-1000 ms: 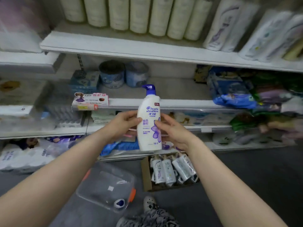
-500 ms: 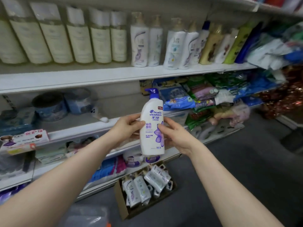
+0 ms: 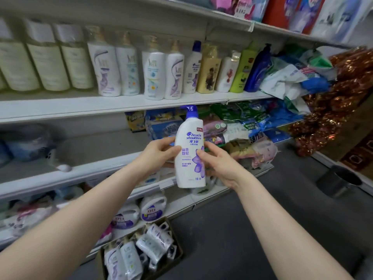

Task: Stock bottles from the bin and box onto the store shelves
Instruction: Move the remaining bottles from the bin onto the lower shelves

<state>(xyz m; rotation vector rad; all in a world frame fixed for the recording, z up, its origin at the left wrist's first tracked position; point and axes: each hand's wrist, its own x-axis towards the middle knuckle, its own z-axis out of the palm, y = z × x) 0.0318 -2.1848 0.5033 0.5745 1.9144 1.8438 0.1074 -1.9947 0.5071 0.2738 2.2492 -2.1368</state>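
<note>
A white shampoo bottle [image 3: 189, 156] with a blue pump and a purple flower label stands upright in front of the shelves, held between both hands. My left hand [image 3: 156, 153] grips its left side, thumb on the front. My right hand [image 3: 217, 161] holds its right side with the thumb across the label. Above it, a white shelf [image 3: 121, 103] carries a row of pump bottles, among them a matching blue-capped bottle [image 3: 193, 67]. A cardboard box [image 3: 177, 257] with several wrapped bottles sits on the floor below.
Bagged goods [image 3: 252, 126] fill the middle shelf at right. Detergent jugs [image 3: 153, 208] stand on the bottom shelf. A metal bucket [image 3: 339, 183] sits on the grey floor at right, near shiny brown packets [image 3: 339, 98]. The middle shelf's left part [image 3: 96, 150] is bare.
The view has swung up and right, bringing the upper bottle shelf into sight. The bottle stays gripped in both hands and has risen toward that shelf. The clear bin has left the view.
</note>
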